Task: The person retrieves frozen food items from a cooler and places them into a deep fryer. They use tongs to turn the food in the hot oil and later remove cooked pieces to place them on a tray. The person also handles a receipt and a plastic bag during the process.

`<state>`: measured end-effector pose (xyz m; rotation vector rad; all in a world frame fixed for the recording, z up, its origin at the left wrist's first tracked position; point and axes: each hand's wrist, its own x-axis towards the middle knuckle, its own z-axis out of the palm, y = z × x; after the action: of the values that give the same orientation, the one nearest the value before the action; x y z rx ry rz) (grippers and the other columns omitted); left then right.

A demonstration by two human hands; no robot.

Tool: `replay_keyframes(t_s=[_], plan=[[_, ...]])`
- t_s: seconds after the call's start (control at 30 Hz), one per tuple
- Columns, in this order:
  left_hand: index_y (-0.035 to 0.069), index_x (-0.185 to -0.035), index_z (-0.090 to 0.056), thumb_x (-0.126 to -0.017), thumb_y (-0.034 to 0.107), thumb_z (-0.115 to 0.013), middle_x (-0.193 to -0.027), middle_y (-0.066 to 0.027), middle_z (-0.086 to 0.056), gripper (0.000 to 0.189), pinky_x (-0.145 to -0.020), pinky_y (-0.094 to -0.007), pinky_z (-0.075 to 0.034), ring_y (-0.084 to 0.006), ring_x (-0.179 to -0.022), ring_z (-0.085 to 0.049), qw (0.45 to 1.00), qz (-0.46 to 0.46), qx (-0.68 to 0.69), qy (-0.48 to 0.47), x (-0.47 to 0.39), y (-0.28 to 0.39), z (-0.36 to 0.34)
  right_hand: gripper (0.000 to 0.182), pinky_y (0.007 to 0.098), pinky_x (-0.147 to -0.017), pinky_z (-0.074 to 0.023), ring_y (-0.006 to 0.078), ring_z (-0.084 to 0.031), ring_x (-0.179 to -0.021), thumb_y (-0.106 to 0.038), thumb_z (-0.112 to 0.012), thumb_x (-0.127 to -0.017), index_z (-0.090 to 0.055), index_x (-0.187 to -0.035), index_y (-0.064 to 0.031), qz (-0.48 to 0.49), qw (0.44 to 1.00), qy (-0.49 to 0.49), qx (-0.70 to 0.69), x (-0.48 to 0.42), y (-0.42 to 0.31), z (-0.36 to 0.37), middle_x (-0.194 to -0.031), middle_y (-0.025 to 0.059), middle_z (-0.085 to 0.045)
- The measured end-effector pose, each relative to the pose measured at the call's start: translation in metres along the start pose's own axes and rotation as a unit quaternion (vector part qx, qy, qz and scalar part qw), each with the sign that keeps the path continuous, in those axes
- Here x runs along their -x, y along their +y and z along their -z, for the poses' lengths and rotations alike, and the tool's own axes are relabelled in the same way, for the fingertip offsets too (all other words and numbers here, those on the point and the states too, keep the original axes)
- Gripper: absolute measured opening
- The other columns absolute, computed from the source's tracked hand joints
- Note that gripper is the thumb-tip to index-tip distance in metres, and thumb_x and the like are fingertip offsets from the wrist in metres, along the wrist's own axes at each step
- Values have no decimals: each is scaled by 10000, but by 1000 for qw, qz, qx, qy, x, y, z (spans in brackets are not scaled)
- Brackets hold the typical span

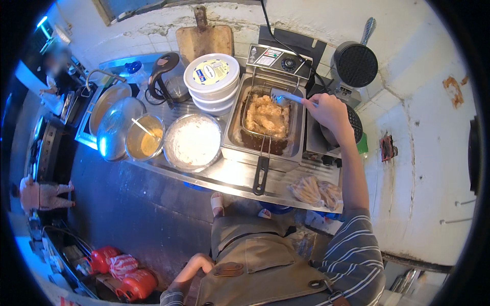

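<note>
My right hand point(325, 111) grips the blue handle of a slotted spatula point(288, 96), whose head is at the upper edge of battered food point(268, 116) in a wire fryer basket. The basket sits in the oil of a steel electric deep fryer point(231, 132), its black handle point(261, 176) pointing towards me. My left hand point(203, 262) is low beside my apron, away from the counter; its fingers are partly hidden. Left of the fryer are a bowl of white flour point(195, 141) and a steel bowl of yellow batter point(147, 141) with a spoon.
A round waffle iron point(356, 65) stands raised at the right. Stacked white tubs point(212, 76), a jug with a dark handle point(164, 76) and a wooden cutting board point(204, 40) are behind. Bagged fries point(312, 191) lie at the front edge. Red gas cylinders point(139, 285) and two people are further left.
</note>
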<state>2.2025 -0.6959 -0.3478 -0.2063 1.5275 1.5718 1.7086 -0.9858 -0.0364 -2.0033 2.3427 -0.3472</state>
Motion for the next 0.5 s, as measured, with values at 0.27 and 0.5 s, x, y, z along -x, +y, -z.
replay_keyframes(t_s=[0.27,0.5], plan=[[37,-1196,-644,-796,377,-712,-1170,-159,-665,529,-828,-393,-509,-239,-1030,-631,996,86,-6,36,71,-80,64,481,414,-782,-541,331,-694,-860,-539,-619,-852,-748,-909,-78,-124,984,-88,96,-13,-72,13,-853,164,-716],[55,-1253,-609,-759,383,-744,-1185,-134,-665,608,-819,-394,-513,-224,-1000,-635,990,125,-68,-20,153,-40,121,552,408,-811,-539,336,-692,-915,-556,-636,-837,-726,-919,-17,-169,964,-152,136,-32,-116,-15,-934,191,-709]])
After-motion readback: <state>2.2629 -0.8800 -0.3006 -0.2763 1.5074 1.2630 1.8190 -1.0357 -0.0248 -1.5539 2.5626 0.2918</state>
